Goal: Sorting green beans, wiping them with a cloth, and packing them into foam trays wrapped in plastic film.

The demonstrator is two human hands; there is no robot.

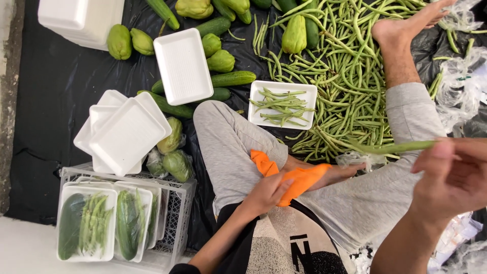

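Person seated on a black sheet (50, 91), viewed from the head camera. Nearest, the right hand (454, 175) has its fingers pinched together on one long bean (393, 148), held level and clear of the floor, its free end pointing toward the knee. The left hand (266, 193) is clamped on an orange cloth (299, 177) that rests against the leg.

Beyond the knee, a tray (282, 105) lies flat with a thin layer of beans, touching the edge of the bean heap (350, 76). The person's bare foot (406, 25) rests on that heap. To the left lie an empty tray (182, 66), a loose tray stack (124, 134), cucumbers (231, 78) and pale green gourds (119, 41). A white crate (175, 213) nearest the body carries wrapped, filled trays (86, 226).

Risks, as judged: the bean is gripped at one end only, so it could bend, snap or slip from the pinch. The foot could crush beans beneath it. Because the tray abuts the heap, loose beans could slide over its rim and mix with the sorted ones. The tray stack sits askew and could topple onto the crate. The cloth, if swung, could brush the tray.
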